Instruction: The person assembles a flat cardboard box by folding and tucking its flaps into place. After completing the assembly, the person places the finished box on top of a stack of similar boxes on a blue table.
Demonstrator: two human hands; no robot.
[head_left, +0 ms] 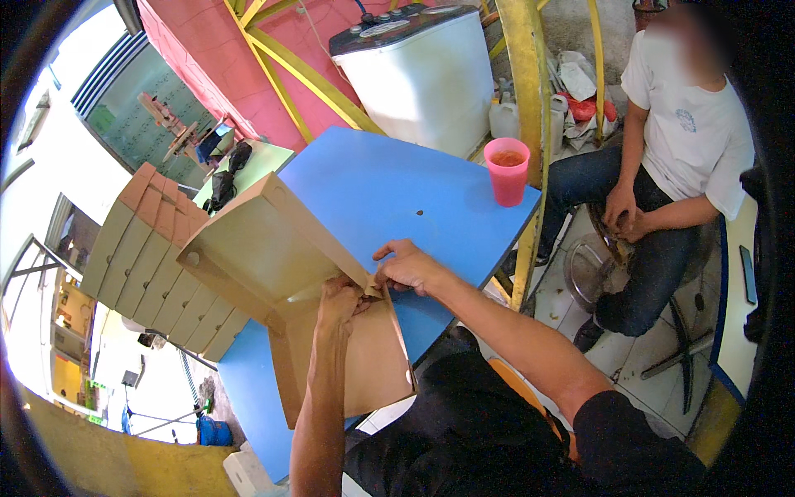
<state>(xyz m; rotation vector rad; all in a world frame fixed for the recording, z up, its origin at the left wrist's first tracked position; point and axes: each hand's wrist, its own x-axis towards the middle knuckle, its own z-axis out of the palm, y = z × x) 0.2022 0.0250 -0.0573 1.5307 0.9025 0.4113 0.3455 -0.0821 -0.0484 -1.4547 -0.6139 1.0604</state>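
Observation:
A brown cardboard box (pixel 373 356) with its lid (pixel 257 240) raised lies on the blue table (pixel 364 178), near its front edge. Inside the far right corner, my left hand (pixel 339 302) is closed on the cardboard, its fingertips at a folded flap. My right hand (pixel 406 269) reaches the same corner from outside, thumb and fingers bent in on the box's edge. The two hands nearly meet there. Exactly how the corner flap is tucked is hidden behind the fingers.
A stack of folded boxes (pixel 166 273) stands at the left. On the table's far right corner is a pink cup (pixel 507 170) of drink. A person in a white shirt (pixel 683 124) sits at the right, beside a yellow post (pixel 530 91). A white tub washer (pixel 418 79) stands behind.

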